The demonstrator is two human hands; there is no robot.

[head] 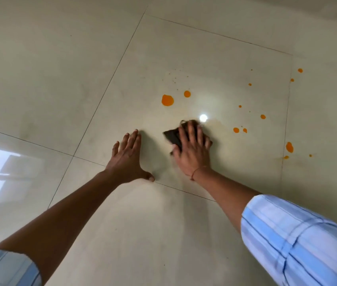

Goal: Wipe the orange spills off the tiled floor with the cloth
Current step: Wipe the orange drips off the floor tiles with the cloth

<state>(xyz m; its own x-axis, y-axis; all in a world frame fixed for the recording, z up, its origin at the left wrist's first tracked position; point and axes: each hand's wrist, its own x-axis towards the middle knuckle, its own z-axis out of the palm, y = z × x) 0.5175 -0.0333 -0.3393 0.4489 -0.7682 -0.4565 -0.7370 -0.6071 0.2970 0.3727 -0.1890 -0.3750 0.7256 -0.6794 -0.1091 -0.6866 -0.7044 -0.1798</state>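
Our right hand [192, 149] lies flat on the dark cloth [172, 136], fingers straight and close together, pressing it to the tiled floor [60, 79]; no pinch, no curl; hand and cloth are a bit blurred. Our left hand [127, 159] rests palm-down on bare tile just left of the cloth, fingers straight, thumb spread wide, holding nothing. The cloth sits mid-tile, crumpled, showing left of and beyond our fingers. Biggest orange blob [167, 100] lies beyond the cloth, apart from it; smaller drop [187, 93] just right of that; scatter of drops [236, 130] off to the right; larger splash [289, 147] past the grout line [287, 112]. Lamp glare [203, 118] near the cloth's far edge; red thread [193, 172] on our right wrist; striped blue sleeve [299, 240] pushed up.
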